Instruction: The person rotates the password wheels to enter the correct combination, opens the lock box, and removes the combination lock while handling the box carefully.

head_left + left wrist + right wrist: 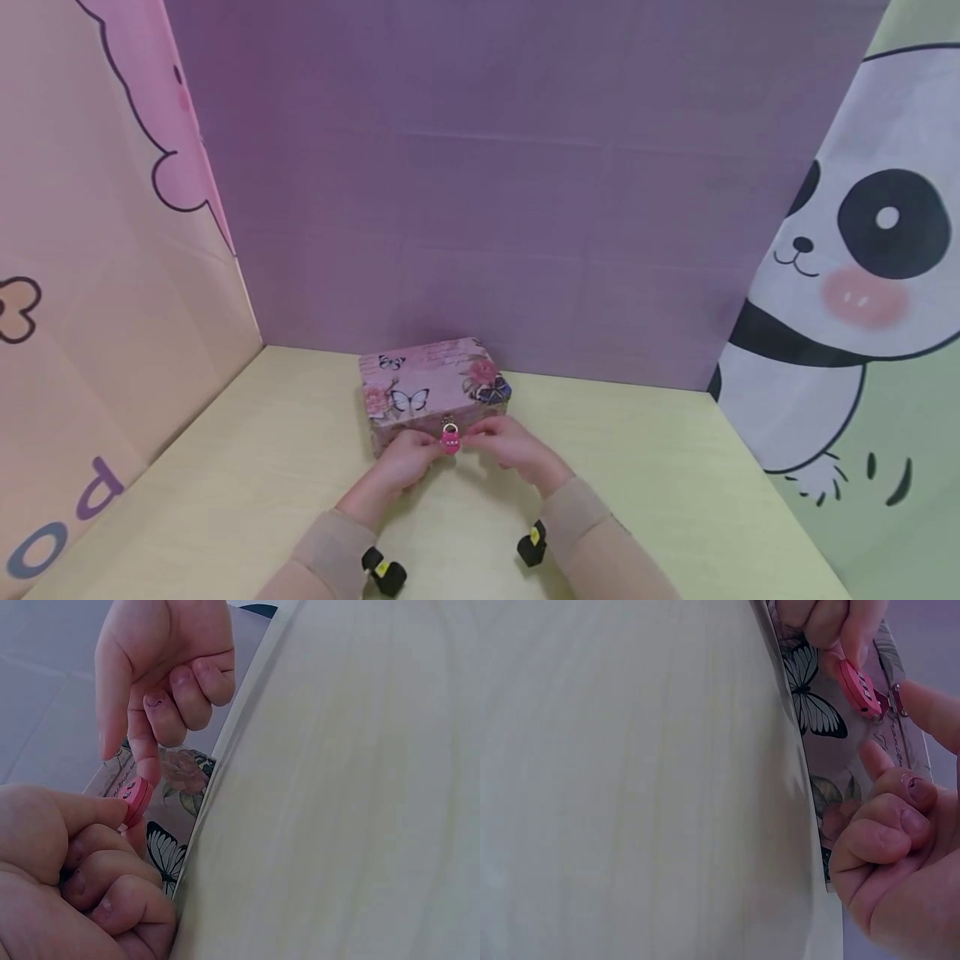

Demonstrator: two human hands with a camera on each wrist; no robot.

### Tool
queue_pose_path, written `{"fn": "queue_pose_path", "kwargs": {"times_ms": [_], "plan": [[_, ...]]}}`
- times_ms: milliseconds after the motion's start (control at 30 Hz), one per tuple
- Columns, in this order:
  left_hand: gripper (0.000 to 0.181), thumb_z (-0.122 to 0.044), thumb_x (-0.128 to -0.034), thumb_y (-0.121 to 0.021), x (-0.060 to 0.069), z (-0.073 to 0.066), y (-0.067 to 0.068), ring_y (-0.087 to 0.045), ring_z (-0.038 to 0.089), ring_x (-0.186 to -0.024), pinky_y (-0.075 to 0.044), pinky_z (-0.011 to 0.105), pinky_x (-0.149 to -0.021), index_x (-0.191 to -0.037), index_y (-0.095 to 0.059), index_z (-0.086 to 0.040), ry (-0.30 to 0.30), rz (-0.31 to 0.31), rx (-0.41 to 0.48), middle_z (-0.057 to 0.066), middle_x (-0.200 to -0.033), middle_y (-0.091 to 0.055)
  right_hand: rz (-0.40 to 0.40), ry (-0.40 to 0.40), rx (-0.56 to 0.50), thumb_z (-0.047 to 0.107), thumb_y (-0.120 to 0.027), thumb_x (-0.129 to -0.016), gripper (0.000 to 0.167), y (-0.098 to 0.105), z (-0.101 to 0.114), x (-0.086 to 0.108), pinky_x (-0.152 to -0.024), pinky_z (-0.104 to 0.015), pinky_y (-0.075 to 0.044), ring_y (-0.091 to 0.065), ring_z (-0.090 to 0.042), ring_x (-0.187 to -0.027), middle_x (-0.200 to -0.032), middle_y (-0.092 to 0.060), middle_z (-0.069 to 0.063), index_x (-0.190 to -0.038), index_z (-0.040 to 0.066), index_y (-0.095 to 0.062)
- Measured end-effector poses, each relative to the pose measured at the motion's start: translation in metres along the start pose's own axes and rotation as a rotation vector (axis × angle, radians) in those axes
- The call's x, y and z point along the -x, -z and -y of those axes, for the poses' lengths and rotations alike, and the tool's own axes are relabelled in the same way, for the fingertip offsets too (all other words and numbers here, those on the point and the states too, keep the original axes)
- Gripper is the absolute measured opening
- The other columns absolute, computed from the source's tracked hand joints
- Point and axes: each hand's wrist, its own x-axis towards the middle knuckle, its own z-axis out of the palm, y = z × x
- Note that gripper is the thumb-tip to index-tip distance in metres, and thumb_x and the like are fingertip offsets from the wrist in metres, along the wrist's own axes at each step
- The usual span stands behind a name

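A pink box with butterflies and roses [442, 375] stands on the table with its lid down. From the clasp at its front hangs a small pink combination padlock [450, 442], its number wheels visible in the right wrist view. My left hand [407, 458] pinches the padlock [135, 798] between thumb and index finger, the other fingers curled. On the other side, my right hand [513, 442] is close to the padlock. Its thumb and index finger stand apart with nothing gripped between them, as the right wrist view shows; its other fingers [885, 832] are bent.
The pale wooden table [630, 483] stretches around the box. A purple cloth backdrop [525, 208] rises just behind it. Printed panels flank the table, with a panda [885, 317] at the right. A black wrist device [384, 573] sits on each forearm.
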Motion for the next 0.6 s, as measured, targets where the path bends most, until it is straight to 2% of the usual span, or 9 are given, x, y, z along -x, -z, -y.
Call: {"fn": "queue_pose_path", "kwargs": {"times_ms": [267,600], "plan": [[0.022,-0.017,-0.0966,-0.066,-0.001,0.001,0.000,-0.030,0.006,-0.042,-0.027,0.023,-0.040,-0.093,-0.072,0.003,-0.010,0.005,0.004,-0.008,-0.054,-0.037,0.038,0.031,-0.029,0.026,-0.075,-0.092,0.022,-0.011,0.003,-0.003,-0.045,-0.023,-0.028,-0.031,-0.007,-0.049,-0.090,-0.068,-0.008,-0.107,0.010,-0.077],[0.021,-0.016,-0.0974,-0.064,-0.001,0.000,0.001,-0.031,0.006,-0.042,-0.027,0.023,-0.040,-0.090,-0.071,0.003,-0.016,0.003,-0.006,-0.007,-0.055,-0.038,0.051,-0.011,-0.155,0.020,-0.074,-0.093,0.019,-0.022,-0.003,-0.008,-0.043,-0.024,-0.028,-0.030,-0.007,-0.044,-0.069,-0.054,0.000,-0.105,0.006,-0.076]]}}
